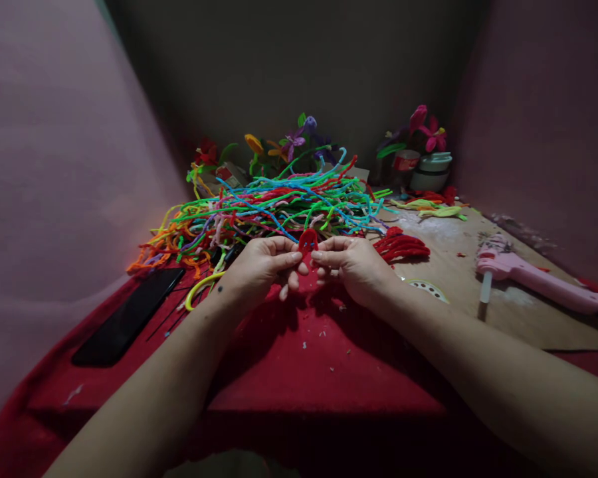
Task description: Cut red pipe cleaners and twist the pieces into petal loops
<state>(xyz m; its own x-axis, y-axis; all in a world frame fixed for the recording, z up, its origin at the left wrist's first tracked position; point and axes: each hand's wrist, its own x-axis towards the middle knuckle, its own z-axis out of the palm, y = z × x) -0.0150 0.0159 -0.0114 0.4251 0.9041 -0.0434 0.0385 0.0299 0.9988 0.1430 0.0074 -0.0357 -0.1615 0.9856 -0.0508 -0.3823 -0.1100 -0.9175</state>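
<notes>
A small red pipe-cleaner loop (307,236) stands upright between my two hands, its curved top showing above the fingertips. My left hand (269,264) pinches its left side between thumb and forefinger. On the other side, my right hand (346,267) pinches it the same way. Both hands hover over the red cloth (323,378). Just behind them lies a big tangled heap of coloured pipe cleaners (279,206). A bundle of red pipe-cleaner pieces (402,248) rests right of my right hand.
A black phone (129,318) and yellow-handled scissors (195,291) lie at the left. On brown board (518,325) at the right is a pink glue gun (543,282). Pipe-cleaner flowers (294,141) and a lidded jar (431,172) stand at the back.
</notes>
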